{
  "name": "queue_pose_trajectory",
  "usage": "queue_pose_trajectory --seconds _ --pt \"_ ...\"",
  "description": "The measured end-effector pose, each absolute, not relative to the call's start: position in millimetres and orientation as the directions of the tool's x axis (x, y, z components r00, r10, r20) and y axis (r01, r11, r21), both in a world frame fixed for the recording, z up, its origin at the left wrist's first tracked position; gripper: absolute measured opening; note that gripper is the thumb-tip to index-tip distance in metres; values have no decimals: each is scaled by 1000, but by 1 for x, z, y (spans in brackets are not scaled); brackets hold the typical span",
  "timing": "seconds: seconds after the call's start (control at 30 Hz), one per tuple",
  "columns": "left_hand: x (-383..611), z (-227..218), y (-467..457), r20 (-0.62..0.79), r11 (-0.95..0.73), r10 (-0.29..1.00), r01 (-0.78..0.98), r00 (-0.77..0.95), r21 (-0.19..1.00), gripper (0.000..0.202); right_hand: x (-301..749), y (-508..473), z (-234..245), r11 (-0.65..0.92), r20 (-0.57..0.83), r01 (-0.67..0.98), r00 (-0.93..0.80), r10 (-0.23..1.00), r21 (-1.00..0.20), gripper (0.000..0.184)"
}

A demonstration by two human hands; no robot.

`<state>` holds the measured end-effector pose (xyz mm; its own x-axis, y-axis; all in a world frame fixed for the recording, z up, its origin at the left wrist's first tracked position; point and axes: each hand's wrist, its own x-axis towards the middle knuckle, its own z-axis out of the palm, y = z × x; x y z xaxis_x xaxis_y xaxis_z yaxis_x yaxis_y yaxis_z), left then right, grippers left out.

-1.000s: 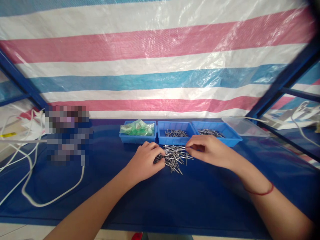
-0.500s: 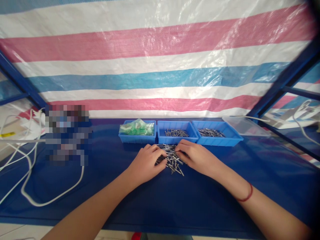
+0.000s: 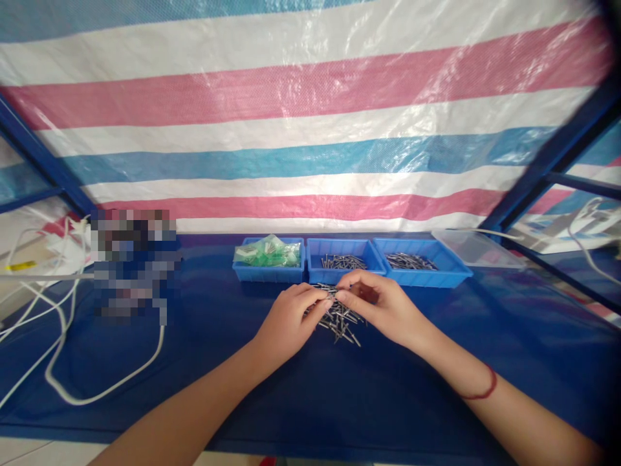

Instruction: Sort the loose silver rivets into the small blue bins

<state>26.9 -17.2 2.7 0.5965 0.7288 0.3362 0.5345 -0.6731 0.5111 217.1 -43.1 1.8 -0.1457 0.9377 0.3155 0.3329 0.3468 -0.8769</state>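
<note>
A loose pile of thin silver blind rivets lies on the blue table in front of the boxes. Over its left side is my left hand, with thumb and index finger pinched together. My right hand meets it from the right, its thumb and index finger also closed. Between the two sets of fingertips shows a small bit of silver, apparently a rivet; most of it is hidden. Just behind the hands stands the middle blue box with more rivets inside.
The left blue box holds green-and-clear plastic bags. More rivets lie in the right blue box. A clear plastic sheet or lid is beside it. White cables loop across the table's left side. Striped sheeting hangs behind.
My hands have come closer together above the pile, and their fingertips now meet. The right hand's thumb and index finger have lifted from the rivets. The view has shifted slightly.
</note>
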Motion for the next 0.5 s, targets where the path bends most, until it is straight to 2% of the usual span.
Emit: queue_pose_trajectory --seconds 0.3,0.4,0.5 --pt "27 2 -21 408 -675 727 465 553 573 14 216 -44 5 300 269 207 -161 949 -931 18" --pt "26 3 -20 454 -672 737 468 501 574 12 218 -44 3 306 272 228 -167 948 -924 19" --pt "25 5 -21 511 -692 721 469 468 548 11 217 -45 3 366 317 325 -196 928 -872 17"
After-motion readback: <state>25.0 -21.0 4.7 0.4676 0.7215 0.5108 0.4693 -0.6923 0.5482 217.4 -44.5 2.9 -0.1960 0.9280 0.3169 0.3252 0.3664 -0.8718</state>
